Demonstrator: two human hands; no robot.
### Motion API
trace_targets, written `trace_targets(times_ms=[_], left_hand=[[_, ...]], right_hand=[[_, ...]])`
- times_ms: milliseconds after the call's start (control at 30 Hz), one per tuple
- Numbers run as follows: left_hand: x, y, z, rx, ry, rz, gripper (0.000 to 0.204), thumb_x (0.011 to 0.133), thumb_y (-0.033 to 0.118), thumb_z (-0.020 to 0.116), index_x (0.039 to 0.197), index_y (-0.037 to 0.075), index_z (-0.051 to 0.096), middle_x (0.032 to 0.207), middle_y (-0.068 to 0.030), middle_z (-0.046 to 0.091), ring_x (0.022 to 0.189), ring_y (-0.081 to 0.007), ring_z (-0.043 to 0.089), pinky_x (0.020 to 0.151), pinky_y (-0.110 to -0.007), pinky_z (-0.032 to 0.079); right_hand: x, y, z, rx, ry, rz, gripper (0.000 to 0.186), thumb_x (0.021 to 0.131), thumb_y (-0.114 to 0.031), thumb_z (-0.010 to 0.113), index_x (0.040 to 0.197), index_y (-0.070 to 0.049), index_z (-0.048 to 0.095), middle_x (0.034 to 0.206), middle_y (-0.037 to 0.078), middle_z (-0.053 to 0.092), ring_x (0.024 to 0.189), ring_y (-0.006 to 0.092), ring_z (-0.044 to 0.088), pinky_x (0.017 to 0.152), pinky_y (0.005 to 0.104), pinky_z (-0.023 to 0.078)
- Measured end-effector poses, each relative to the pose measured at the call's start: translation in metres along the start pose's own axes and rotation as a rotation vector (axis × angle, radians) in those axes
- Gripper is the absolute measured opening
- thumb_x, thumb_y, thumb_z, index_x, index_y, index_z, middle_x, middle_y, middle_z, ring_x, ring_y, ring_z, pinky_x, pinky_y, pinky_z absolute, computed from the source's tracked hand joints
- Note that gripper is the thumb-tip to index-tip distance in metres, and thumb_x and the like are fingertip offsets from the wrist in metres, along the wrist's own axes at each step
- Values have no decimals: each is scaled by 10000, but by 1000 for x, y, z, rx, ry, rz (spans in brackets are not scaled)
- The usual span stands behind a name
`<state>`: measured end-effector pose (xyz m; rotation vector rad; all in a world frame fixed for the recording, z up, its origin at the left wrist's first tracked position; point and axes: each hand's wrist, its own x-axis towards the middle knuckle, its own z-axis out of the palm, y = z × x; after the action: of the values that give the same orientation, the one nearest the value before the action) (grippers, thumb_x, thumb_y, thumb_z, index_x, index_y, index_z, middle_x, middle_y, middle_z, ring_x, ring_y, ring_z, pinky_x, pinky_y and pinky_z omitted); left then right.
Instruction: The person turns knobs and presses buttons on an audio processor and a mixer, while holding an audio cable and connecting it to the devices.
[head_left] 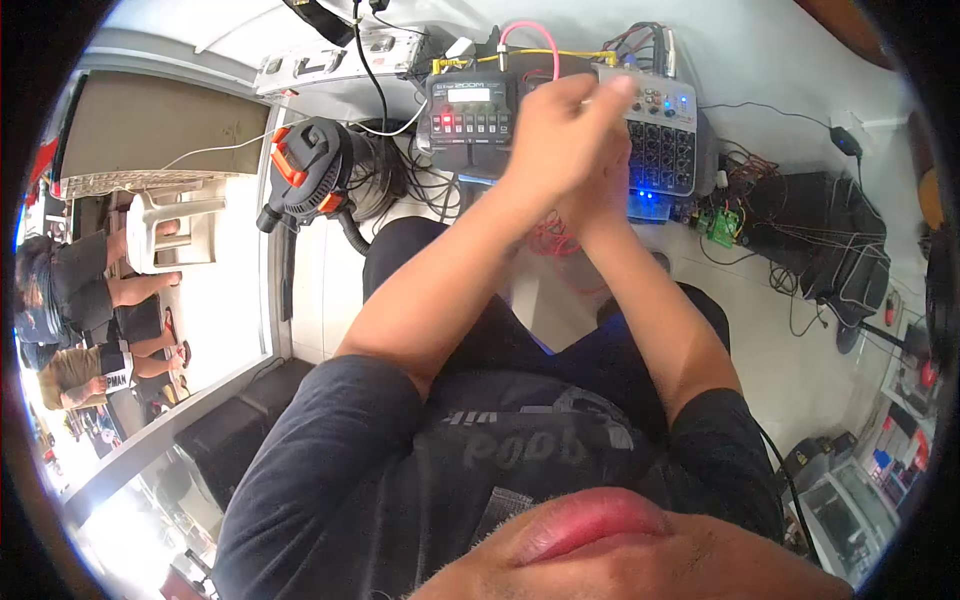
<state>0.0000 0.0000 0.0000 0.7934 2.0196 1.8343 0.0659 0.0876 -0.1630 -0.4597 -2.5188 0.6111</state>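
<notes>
My left hand (pixel 568 135) and my right hand (pixel 606 190) are raised together, one against the other, in front of the electronics. The left one is closed, its fingers curled and its thumb on top; whatever it may hold is hidden. Most of the right hand lies behind the left, so its fingers do not show. Just beyond them stands a grey audio mixer (pixel 662 150) with rows of knobs and blue lights, partly covered by my hands. Left of them sits a black recorder (pixel 470 122) with a lit screen and a red light. A pink cable (pixel 530 26) arches behind both.
A black and orange vacuum cleaner (pixel 318 165) stands at left by loose black cables. A silver case (pixel 340 58) lies behind it. On the right are a green circuit board (pixel 718 227) and a dark bag (pixel 800 225) with wires. People (pixel 75 290) and a white stool (pixel 170 230) are at far left.
</notes>
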Motion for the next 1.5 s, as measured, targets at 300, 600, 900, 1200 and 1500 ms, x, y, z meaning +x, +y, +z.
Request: trace_targets(times_ms=[300,600,900,1200,1500], left_hand=[[-36,-12,-68,-247,69,-226,530,1119,452,550,711,115,541,666,0,475,629,-131,410,606,-338,309],[-4,-53,-141,-789,235,-462,636,1082,619,441,703,110,475,611,18,316,569,-180,323,578,-380,273],[0,-52,-151,-777,89,-435,601,1060,590,426,684,124,469,583,18,316,552,-170,288,571,-364,245],[10,-58,-162,-789,205,-436,643,1069,610,446,649,124,475,550,31,334,497,-136,263,514,-334,216],[14,-60,-166,-785,141,-494,649,1048,630,422,654,115,452,567,15,319,526,-165,269,542,-362,229]], right_hand=[[12,-54,-54,-311,-225,34,1301,737,-423,994,1759,-36,290,1839,149,232,1473,425,462,1162,608,440],[39,-56,-65,-454,-392,62,1486,579,-710,1005,1722,6,381,1820,126,336,1522,375,441,1153,580,394],[66,-49,-78,-512,-525,7,1541,517,-810,971,1688,32,429,1769,161,427,1540,415,435,1190,643,351],[52,-49,-79,-487,-425,17,1336,619,-721,980,1637,8,515,1725,161,479,1531,412,447,1196,655,357],[122,-49,-44,-54,-270,-159,270,967,-209,798,1205,-85,777,1133,119,818,1158,365,732,1025,486,572]])
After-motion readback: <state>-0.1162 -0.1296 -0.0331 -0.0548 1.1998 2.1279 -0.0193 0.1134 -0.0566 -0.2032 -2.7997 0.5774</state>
